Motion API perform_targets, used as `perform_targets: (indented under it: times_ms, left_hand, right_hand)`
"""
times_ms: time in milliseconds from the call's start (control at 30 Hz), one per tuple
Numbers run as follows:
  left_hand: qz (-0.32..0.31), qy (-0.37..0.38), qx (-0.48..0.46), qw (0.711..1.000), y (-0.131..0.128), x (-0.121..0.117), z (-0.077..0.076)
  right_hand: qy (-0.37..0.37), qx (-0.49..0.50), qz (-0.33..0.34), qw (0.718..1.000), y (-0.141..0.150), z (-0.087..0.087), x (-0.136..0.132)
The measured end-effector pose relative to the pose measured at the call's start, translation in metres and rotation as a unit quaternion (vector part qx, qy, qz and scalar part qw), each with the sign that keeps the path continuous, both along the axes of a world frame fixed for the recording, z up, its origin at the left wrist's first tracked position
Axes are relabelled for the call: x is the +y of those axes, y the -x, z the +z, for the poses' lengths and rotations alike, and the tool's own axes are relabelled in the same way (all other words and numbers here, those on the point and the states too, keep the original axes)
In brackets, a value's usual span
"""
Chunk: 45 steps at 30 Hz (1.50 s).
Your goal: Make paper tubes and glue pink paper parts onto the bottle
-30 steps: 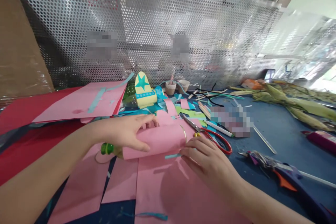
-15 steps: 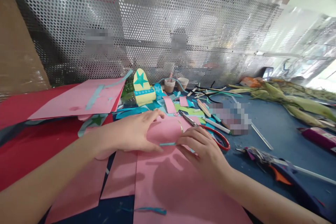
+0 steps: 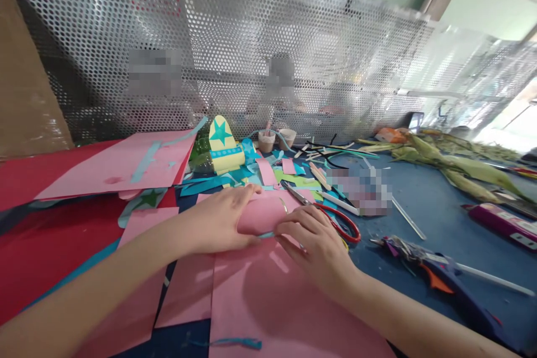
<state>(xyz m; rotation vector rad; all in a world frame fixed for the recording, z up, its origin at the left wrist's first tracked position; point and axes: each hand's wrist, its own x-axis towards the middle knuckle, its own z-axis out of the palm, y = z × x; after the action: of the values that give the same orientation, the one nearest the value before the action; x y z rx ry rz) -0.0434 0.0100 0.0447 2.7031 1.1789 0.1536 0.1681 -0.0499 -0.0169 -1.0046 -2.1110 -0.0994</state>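
Here, the pink roll (image 3: 260,216) was held over pink paper (image 3: 293,319) by the left hand (image 3: 222,219), fingers wide around it, and a blue strip (image 3: 267,235) was pinched near its edge by the right hand (image 3: 316,243).

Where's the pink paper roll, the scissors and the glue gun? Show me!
Pink paper roll (image 3: 260,217): head view, on its curved side.
Scissors (image 3: 297,194): head view, on the metal blades.
Glue gun (image 3: 470,297): head view, on its dark blue body.

We're in a craft workspace, with scissors (image 3: 311,201), a glue gun (image 3: 461,291) and paper scraps (image 3: 300,179) littering this blue counter (image 3: 436,190)
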Motion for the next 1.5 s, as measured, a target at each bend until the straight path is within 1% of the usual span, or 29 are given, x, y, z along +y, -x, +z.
perform_targets:
  times_ms: [200, 333, 533, 700, 867, 1100, 1500]
  left_hand:
    - [0.007, -0.010, -0.008, 1.000, -0.001, 0.003, -0.003]
    - [0.009, -0.025, -0.020, 0.999, 0.000, 0.006, -0.005]
    - [0.000, -0.015, 0.010, 1.000, 0.001, 0.010, -0.004]
    - [0.016, -0.001, 0.034, 0.999, 0.002, 0.010, -0.003]
    - [0.028, 0.014, 0.051, 0.998, 0.002, 0.011, -0.003]
    - [0.040, 0.028, 0.035, 0.998, 0.002, 0.014, -0.005]
    - [0.036, 0.013, 0.024, 0.999, 0.001, 0.013, -0.002]
  right_hand:
    - [0.020, -0.008, -0.003, 1.000, -0.002, 0.000, -0.001]
    - [0.009, -0.018, -0.010, 1.000, -0.003, 0.000, -0.003]
    - [0.024, -0.012, -0.010, 1.000, -0.002, 0.001, -0.005]
    - [0.030, -0.009, -0.008, 0.999, -0.001, 0.003, -0.008]
    - [0.025, -0.020, -0.027, 0.999, -0.001, 0.004, -0.010]
    - [0.039, -0.021, -0.024, 0.999, -0.001, 0.003, -0.010]
    - [0.057, -0.028, -0.027, 0.998, -0.001, 0.002, -0.011]
